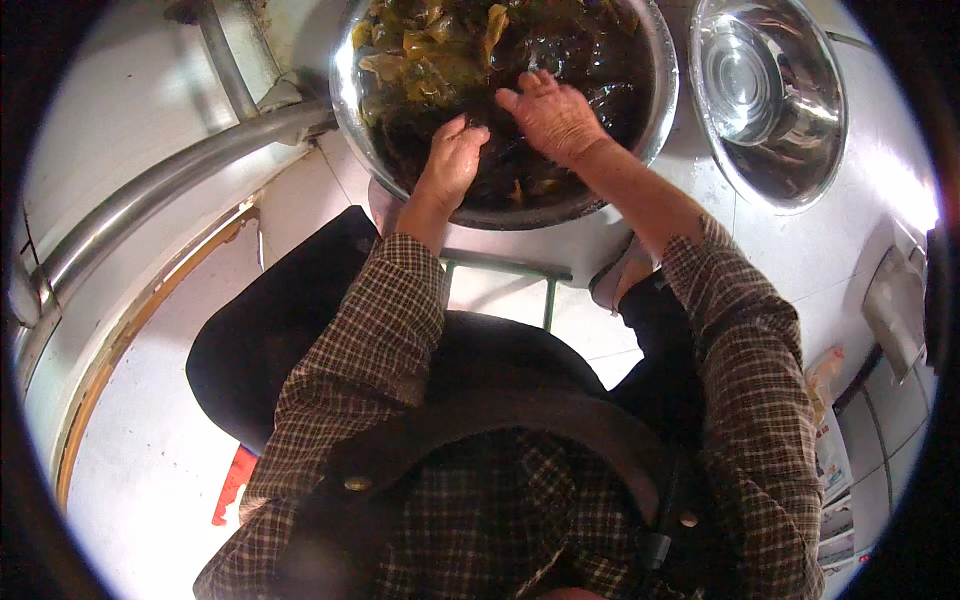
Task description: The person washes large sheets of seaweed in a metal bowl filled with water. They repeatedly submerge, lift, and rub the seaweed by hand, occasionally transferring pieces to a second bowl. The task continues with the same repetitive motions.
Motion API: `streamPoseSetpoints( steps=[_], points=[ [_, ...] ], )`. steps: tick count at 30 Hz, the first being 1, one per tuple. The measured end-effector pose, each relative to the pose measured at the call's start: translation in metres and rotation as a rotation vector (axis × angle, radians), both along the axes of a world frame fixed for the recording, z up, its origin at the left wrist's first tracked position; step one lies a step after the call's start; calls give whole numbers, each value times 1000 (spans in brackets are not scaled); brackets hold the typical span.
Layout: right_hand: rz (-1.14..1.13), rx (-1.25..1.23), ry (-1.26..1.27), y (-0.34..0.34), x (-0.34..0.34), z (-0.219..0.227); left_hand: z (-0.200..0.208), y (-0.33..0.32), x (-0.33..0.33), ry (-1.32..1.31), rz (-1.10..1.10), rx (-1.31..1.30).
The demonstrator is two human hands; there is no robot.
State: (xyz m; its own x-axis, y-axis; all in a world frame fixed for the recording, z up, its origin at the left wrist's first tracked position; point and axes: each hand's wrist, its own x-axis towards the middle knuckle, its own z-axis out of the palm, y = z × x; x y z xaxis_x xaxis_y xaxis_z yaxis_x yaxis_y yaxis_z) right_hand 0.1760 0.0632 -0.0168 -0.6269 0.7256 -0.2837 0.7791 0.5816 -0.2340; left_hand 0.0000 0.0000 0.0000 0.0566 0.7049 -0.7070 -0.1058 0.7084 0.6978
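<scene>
Steel, wide and round, the large metal basin (655, 120) sits on the white tiled floor (300, 200) at the top of the head view, filled with dark wet leafy greens (580, 60), yellowish toward its left rim; going left to right, the left hand (452, 160) dips in at the near left edge, fingers (470, 130) curled together, pinching into the dark mass, though whether they clamp a leaf I cannot tell; the right hand (553, 118) lies flat on the greens just beside it, fingers (535, 85) spread slightly and pointing to the far left; the heap lies directly under and ahead of both hands, the right further in; an empty shiny steel bowl (770, 95) stands apart at the right.
</scene>
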Motion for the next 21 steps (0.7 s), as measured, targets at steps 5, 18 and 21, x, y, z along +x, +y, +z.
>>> streamPoseSetpoints(
  steps=[5,18,21],
  points=[
    [-39,400,-209,51,30,-41,3,19,4,29,2,128],
    [-504,-49,476,40,12,3,11,61,-12,574,-375,105],
    [-540,-89,699,12,-25,14,23,60,24,79,471,-277]
  ],
)
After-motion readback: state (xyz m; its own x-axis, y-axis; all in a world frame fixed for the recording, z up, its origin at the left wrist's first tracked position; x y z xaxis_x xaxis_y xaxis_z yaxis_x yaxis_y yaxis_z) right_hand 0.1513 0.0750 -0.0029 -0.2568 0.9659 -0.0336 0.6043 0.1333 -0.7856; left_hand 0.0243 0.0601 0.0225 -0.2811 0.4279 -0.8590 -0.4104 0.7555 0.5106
